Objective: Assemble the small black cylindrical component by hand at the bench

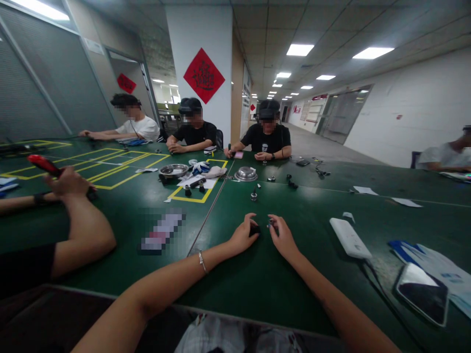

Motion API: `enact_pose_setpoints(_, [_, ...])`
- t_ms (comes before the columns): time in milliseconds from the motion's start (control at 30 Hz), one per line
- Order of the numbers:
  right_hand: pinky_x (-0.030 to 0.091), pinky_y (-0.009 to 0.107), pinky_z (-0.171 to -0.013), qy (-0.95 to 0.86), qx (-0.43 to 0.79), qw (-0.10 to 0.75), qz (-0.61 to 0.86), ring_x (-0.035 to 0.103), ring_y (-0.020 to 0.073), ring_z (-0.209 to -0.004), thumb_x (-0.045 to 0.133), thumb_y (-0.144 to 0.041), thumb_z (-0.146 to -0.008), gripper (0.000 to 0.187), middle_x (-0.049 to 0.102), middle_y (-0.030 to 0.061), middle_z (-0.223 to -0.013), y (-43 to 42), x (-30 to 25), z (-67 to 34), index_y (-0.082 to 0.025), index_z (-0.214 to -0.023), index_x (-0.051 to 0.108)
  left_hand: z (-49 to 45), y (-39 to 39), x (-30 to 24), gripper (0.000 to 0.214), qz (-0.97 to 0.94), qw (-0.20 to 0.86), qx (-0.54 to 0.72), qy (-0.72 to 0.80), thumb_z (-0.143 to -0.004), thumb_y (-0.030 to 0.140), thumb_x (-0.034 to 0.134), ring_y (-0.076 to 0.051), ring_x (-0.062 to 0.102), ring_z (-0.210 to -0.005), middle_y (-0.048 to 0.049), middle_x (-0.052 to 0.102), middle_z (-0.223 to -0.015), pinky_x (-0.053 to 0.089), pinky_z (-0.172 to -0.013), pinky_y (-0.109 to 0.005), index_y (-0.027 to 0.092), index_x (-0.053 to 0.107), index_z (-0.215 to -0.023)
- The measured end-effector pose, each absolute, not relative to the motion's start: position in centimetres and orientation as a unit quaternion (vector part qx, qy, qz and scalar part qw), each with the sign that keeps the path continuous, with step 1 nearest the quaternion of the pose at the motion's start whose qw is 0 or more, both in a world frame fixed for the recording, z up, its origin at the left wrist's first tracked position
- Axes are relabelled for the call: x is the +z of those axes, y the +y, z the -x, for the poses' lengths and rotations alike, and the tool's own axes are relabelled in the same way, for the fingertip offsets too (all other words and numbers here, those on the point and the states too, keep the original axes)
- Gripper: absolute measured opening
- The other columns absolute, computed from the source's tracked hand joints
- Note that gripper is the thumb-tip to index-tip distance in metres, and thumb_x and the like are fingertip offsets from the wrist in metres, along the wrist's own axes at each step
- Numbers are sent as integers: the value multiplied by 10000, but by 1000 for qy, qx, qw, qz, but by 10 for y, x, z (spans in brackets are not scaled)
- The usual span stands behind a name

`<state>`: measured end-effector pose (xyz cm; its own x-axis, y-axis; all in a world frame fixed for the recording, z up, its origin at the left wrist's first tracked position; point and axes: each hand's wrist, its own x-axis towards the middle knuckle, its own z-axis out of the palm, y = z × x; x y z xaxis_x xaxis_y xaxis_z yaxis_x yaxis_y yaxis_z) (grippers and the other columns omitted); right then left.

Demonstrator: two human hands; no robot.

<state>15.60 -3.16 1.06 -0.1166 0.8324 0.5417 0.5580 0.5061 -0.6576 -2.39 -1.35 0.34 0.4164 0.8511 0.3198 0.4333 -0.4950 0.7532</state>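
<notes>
My left hand [243, 236] rests over the green table with its fingers curled round a small black part [255, 229], mostly hidden by the fingers. Just to its right, my right hand [283, 236] pinches a small shiny metal piece [270, 223] between thumb and fingertips; its exact kind is too small to make out. The two hands are a short gap apart. Beyond them stands a small round metal part with a dark stem [253, 194], touched by neither hand.
A white power bank [350, 238] with a cable, a phone [423, 294] and a blue-white packet [437, 267] lie at right. A blurred phone-like object [164, 233] is at left. Metal bowls [246, 173] sit farther back. A neighbour's arm [83, 220] holds a red-handled tool [43, 165]; other people sit opposite.
</notes>
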Motion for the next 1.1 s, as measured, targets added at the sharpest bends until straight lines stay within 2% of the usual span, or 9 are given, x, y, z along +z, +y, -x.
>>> enact_pose_setpoints(133, [460,373,-875,-754,150,466,438,552,198,-977,410,-187,-852,300,537,88,-1055,-36,16,-151,-207,-1135,506,26,-17,3,690,-788,334,356,375,-712,94,592,-154,580,-880,-14,586,-937,465,-835,-337,220,204,-1270])
enact_pose_setpoints(333, [456,346,-847,-808,167,391,406,548,188,-941,450,-184,-852,205,570,57,-985,-43,23,-145,-210,-1022,561,27,-18,3,673,-786,338,353,380,-719,115,593,-164,584,-881,-22,586,-931,461,-825,-336,214,218,-1269])
enact_pose_setpoints(500, [452,340,-844,-795,187,394,421,559,184,-939,442,-191,-862,192,593,51,-983,-41,21,-143,-211,-1004,569,27,-17,4,646,-788,332,351,382,-707,107,597,-160,578,-876,-12,570,-917,460,-820,-323,210,254,-1245])
enact_pose_setpoints(667, [429,348,-865,-802,156,395,420,551,188,-954,450,-180,-861,198,611,47,-993,-42,20,-138,-212,-1012,575,27,-17,4,632,-797,310,340,393,-729,137,578,-165,588,-854,-15,569,-911,464,-798,-318,197,244,-1263])
enact_pose_setpoints(833, [437,336,-796,-799,131,378,448,553,193,-875,474,-192,-847,193,597,53,-919,-39,20,-135,-200,-1011,576,27,-16,4,630,-804,299,342,383,-731,135,566,-170,591,-857,-20,572,-918,466,-799,-323,187,241,-1268])
enact_pose_setpoints(900, [442,338,-767,-792,122,372,468,548,196,-844,500,-220,-836,233,580,54,-902,-38,16,-135,-194,-1061,555,27,-16,3,631,-805,304,343,377,-728,116,561,-170,592,-866,-18,576,-909,466,-804,-320,187,240,-1267])
enact_pose_setpoints(1000, [449,358,-759,-780,113,379,484,538,206,-834,564,-299,-801,401,553,58,-917,-36,9,-136,-189,-1177,479,27,-15,2,648,-808,301,339,377,-709,71,546,-169,592,-856,-21,583,-900,470,-790,-315,181,234,-1267])
enact_pose_setpoints(1100, [451,381,-773,-760,103,410,494,528,214,-845,543,-379,-811,523,523,77,-955,-36,5,-140,-171,-1265,387,27,-15,3,655,-816,291,344,363,-740,115,565,-169,589,-891,-43,592,-963,469,-815,-322,183,208,-1285])
